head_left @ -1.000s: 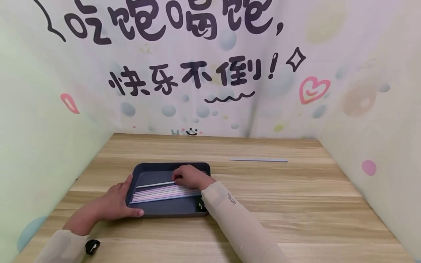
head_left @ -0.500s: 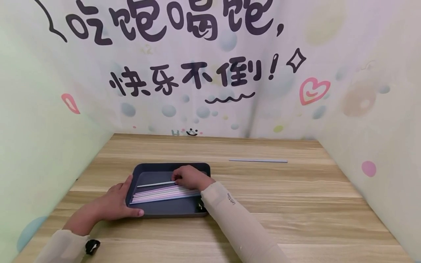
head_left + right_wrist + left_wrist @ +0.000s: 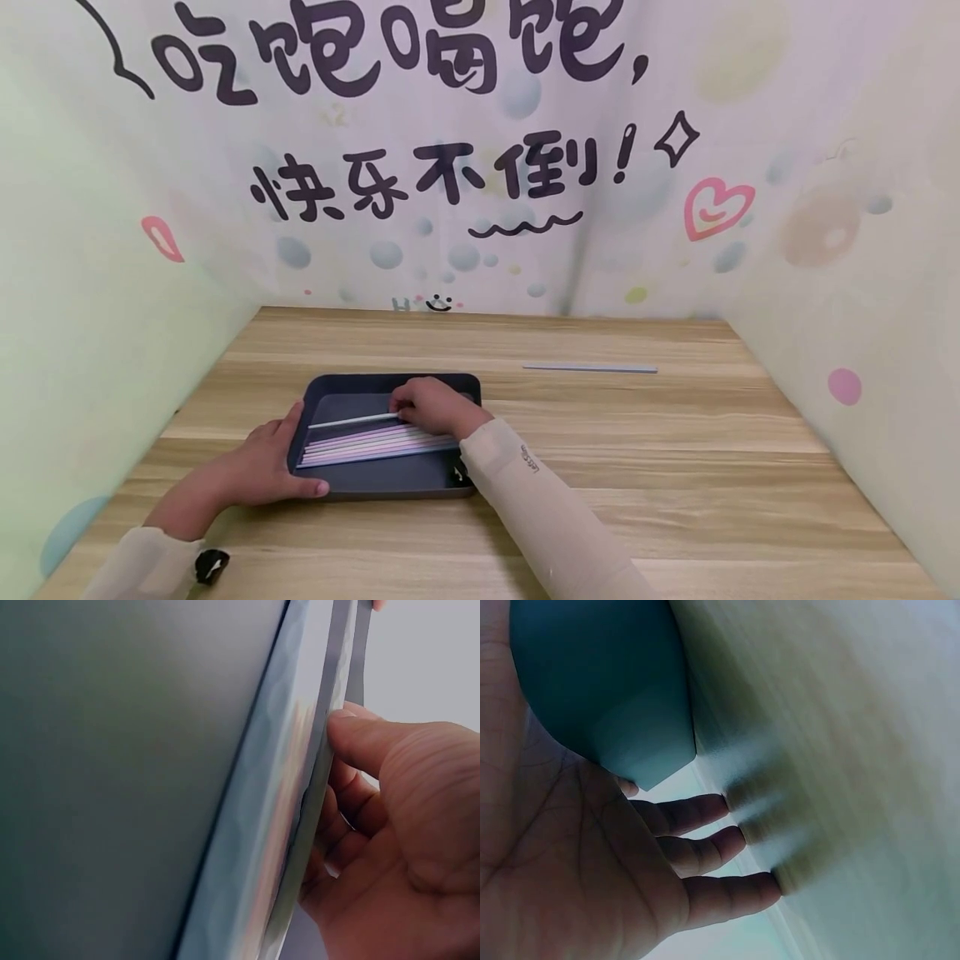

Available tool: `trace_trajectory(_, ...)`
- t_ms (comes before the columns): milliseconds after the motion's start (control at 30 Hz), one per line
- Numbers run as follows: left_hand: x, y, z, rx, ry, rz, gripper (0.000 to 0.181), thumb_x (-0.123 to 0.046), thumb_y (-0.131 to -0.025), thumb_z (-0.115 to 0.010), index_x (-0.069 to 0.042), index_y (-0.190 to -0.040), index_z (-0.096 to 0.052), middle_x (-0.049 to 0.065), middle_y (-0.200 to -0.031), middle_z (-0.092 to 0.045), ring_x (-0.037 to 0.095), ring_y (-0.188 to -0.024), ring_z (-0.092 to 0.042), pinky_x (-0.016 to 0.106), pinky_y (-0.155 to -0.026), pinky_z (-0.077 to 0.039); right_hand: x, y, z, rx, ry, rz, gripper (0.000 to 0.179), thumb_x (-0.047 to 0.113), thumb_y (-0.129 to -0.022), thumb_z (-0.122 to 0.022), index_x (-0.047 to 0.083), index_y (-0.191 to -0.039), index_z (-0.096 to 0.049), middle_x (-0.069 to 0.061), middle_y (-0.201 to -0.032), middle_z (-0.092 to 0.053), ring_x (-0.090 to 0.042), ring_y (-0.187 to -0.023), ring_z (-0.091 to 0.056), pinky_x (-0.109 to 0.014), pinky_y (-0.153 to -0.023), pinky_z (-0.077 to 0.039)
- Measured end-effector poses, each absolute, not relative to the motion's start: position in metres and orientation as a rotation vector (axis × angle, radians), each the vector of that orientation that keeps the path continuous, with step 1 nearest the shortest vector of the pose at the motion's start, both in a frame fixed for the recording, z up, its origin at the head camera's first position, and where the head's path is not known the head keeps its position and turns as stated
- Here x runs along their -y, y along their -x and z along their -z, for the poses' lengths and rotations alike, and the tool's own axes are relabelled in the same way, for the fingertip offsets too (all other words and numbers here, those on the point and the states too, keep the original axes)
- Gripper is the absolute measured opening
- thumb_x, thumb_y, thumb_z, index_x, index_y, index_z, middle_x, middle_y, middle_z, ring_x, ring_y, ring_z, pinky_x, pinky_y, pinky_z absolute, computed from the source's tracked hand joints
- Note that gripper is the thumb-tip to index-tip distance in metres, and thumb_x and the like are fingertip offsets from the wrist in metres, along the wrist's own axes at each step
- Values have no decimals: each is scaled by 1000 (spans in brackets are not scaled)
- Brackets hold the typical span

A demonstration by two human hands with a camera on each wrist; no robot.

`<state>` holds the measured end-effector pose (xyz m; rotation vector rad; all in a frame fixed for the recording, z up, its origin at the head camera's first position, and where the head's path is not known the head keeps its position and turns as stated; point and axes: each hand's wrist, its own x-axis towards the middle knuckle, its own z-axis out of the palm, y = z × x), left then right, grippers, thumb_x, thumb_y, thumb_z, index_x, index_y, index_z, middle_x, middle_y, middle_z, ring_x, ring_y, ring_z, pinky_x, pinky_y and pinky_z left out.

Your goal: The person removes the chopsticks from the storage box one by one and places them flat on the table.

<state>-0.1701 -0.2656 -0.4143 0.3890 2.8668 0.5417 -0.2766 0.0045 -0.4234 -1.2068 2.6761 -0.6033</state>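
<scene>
A dark grey rectangular tray [image 3: 352, 485] lies on the table, holding several pastel chopsticks [image 3: 360, 447] side by side. My left hand [image 3: 262, 467] rests against the tray's left side, its thumb at the front rim. In the left wrist view the palm [image 3: 577, 862] lies along the tray wall [image 3: 607, 690], with fairly straight fingers reaching down to the table. Inside the tray, behind the row, my right hand [image 3: 435, 406] pinches a pale chopstick [image 3: 348, 422] near its right part. The right wrist view shows the thumb [image 3: 360, 739] pressed on it from one side, fingers curled behind.
A lone bluish chopstick [image 3: 590, 368] lies on the wooden table [image 3: 645, 467] behind and to the right of the tray. White printed curtains [image 3: 480, 267] border the table at the back and both sides.
Almost nothing moves. The left end of the pinched chopstick shifts slightly within the tray, while both hands keep their places.
</scene>
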Motion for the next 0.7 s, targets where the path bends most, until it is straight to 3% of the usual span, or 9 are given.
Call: trace_trajectory(700, 266, 170, 412, -2844, -377, -559, 130, -60, -73, -80, 17, -149, -7, 49, -135, -32, 61, -124, -36, 64, -96, -38, -8, 273, 412, -2745, 1147, 620, 15, 8, -99, -61, 16, -103, -73, 7, -97, -67, -5, -82, -56, -22, -77, -47)
